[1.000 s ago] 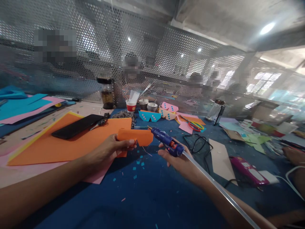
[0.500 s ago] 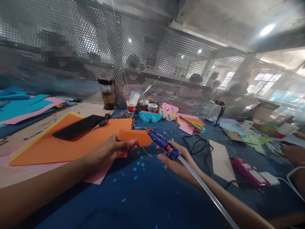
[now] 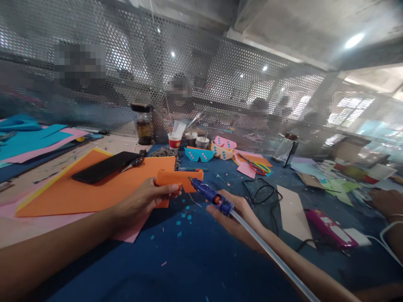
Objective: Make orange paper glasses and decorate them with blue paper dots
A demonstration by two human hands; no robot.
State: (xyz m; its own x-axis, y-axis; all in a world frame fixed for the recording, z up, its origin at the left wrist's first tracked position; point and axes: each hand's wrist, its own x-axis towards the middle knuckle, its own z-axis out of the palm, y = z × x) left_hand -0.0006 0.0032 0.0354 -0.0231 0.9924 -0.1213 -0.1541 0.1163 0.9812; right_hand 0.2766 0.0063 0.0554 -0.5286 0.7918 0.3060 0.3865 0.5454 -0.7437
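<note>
Pinched in my left hand [image 3: 157, 195] is a folded orange paper piece [image 3: 166, 178], upright over the blue table [image 3: 176, 268]. My right hand [image 3: 234, 212] is closed round a blue glue gun [image 3: 210, 195] with a long clear glue stick [image 3: 270, 251] out of its back. The gun's nozzle lies over the orange piece, near its right part; whether they touch is unclear. Under my left arm lie large orange sheets [image 3: 103, 197] with a black phone [image 3: 107, 167] and small scissors [image 3: 135, 161] on top.
Behind stand a blue paper shape [image 3: 199, 154], a red-white cup [image 3: 174, 141] and a jar [image 3: 144, 126]. To the right lie colourful-handled scissors [image 3: 260, 168], a black cable [image 3: 258, 193], a beige sheet [image 3: 292, 214] and a magenta device [image 3: 330, 228]. Another person's hand [image 3: 387, 201] is at far right.
The glue gun and my right hand have moved slightly left and down, bringing the nozzle over the orange piece. My left hand has stayed nearly still.
</note>
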